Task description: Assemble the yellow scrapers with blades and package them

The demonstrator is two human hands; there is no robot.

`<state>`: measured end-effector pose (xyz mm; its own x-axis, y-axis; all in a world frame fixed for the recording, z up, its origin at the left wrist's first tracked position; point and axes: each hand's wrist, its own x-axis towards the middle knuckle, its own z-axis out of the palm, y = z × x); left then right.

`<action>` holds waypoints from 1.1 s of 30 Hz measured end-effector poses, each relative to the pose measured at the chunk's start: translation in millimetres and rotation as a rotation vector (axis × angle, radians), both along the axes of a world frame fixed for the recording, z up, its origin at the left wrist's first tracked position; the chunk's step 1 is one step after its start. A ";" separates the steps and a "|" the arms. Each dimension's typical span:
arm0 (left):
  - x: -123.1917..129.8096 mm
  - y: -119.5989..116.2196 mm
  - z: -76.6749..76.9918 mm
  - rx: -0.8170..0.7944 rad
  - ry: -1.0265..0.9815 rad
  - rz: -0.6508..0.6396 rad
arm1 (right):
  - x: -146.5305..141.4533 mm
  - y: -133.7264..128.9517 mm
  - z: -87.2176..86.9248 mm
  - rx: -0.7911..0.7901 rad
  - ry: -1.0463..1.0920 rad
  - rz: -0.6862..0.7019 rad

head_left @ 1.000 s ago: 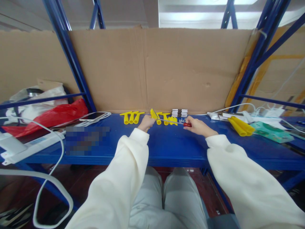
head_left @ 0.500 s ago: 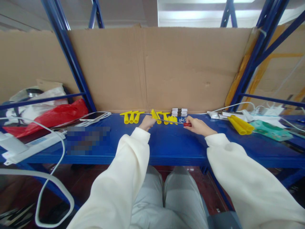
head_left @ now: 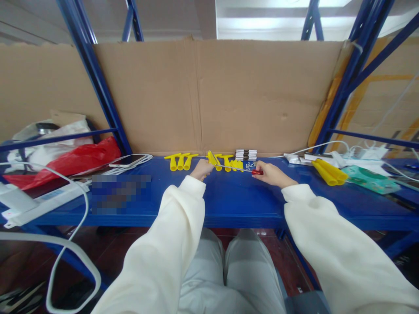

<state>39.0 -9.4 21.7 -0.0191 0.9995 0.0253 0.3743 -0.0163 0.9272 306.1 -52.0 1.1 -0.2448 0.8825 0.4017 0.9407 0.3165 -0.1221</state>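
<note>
Near the back edge of the tabletop (head_left: 242, 198), the left grip (head_left: 202, 168) pinched a yellow part (head_left: 211, 158). The right grip (head_left: 271, 173) clasped a red-handled screwdriver (head_left: 257, 172).

From where I stand, the bench top (head_left: 244, 198) looks like painted metal, smooth with a soft sheen, the yellow pieces (head_left: 180, 163) like smooth plastic, and the slim tool (head_left: 235, 168) like bright metal running into a glossy red plastic handle (head_left: 257, 172). The cardboard panel (head_left: 258, 91) is dull brown paper board (creased vertically and dented in one spot), whereas the red bag (head_left: 78, 159) is thin, crinkled plastic with a shine. The cream sleeves (head_left: 173, 222) are soft-looking, matt cloth.
</note>
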 end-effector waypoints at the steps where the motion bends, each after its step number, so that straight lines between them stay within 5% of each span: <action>1: -0.1 0.1 -0.1 -0.001 0.000 -0.002 | 0.4 0.1 -0.1 0.005 -0.012 -0.006; 23: -6.1 -3.1 5.8 -0.081 -0.009 -0.051 | 3.1 -1.7 0.1 -0.029 0.010 0.049; 33: -2.6 -7.7 8.0 -0.125 -0.159 -0.144 | 5.6 2.1 -3.4 0.014 0.073 0.012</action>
